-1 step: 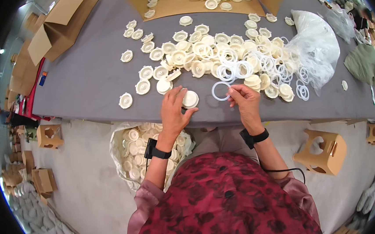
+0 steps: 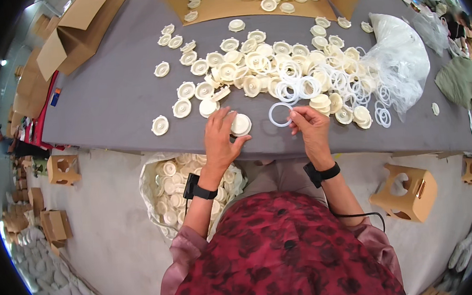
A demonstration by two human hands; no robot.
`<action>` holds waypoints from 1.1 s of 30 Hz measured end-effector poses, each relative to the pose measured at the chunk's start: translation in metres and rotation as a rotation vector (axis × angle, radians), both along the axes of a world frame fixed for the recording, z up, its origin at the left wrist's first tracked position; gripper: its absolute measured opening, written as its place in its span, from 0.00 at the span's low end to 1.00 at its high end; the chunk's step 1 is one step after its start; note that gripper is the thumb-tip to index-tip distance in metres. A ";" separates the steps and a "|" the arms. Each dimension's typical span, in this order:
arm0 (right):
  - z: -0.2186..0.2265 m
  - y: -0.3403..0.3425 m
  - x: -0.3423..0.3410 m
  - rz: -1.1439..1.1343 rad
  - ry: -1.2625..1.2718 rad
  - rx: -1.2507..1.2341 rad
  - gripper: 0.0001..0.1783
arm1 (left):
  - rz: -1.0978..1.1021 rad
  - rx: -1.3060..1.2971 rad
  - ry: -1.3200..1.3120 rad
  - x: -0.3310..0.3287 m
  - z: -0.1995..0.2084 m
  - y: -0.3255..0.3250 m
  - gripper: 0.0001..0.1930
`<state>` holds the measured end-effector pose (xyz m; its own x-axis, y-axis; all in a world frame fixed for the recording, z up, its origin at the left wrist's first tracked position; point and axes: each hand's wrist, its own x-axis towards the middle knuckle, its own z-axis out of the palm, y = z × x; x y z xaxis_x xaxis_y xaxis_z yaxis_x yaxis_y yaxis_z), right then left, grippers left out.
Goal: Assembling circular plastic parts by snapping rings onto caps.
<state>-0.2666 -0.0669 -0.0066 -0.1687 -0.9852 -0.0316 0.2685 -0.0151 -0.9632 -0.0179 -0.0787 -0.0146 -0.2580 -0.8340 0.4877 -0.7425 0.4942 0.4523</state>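
In my right hand point(image 2: 311, 127), a translucent white sealing ring point(image 2: 273, 123) is pinched between thumb and fingers, just above the table. A round cream plastic cap point(image 2: 241, 125) lies on the tabletop, its smooth face up. Curled around the cap's left side, my left hand point(image 2: 219, 136) has its thumb and fingertips at opposite edges. Beyond both hands spreads a heap of cream caps point(image 2: 254, 61), many with the ribbed side up. More sealing rings point(image 2: 358, 91) lie over the heap's right part.
A clear plastic bag point(image 2: 398, 60) rests right of the rings. An open carton point(image 2: 247, 8) with caps stands at the far edge of the grey table point(image 2: 115, 96). Below, left of my legs, is a white sack point(image 2: 150, 193) full of caps. Cardboard pieces point(image 2: 406, 192) sit on the floor.
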 end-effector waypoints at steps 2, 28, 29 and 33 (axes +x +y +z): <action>0.001 0.001 0.001 -0.008 0.014 -0.006 0.05 | 0.010 -0.085 -0.001 -0.006 0.011 0.003 0.33; 0.025 0.029 0.032 -0.089 1.110 -0.854 0.19 | -0.278 0.884 1.404 -0.053 0.032 0.030 0.25; 0.024 0.029 0.032 -0.089 1.105 -0.860 0.19 | -0.255 0.884 1.399 -0.054 0.033 0.031 0.24; 0.023 0.030 0.029 -0.113 1.101 -0.878 0.19 | -0.249 0.870 1.409 -0.057 0.030 0.033 0.21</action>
<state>-0.2374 -0.0368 0.0167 0.2170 -0.5947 0.7741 -0.6467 -0.6816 -0.3424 -0.0748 -0.0458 0.0153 -0.2088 -0.9710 -0.1166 0.5074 -0.2095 0.8359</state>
